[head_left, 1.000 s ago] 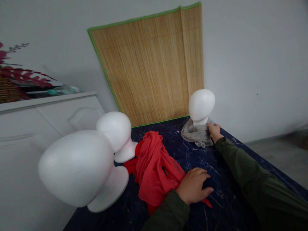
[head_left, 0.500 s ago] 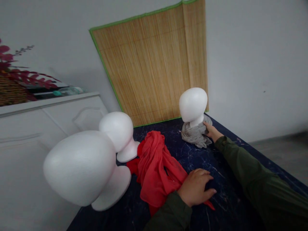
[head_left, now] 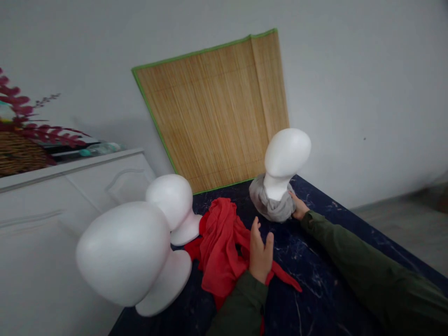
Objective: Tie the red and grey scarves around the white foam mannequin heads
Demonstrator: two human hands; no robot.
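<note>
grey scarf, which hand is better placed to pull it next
Right. The right hand holds the grey scarf at the base of the tilted foam head; the left hand is open above the red scarf, short of the grey one.

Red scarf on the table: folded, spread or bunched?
Bunched. The red scarf lies in a crumpled heap on the dark table, no neat folds.

Single head cam looks fwd & down across tabletop (head_left: 315, 303) toward wall (head_left: 350, 70), left hand (head_left: 261, 252) close in front.
</note>
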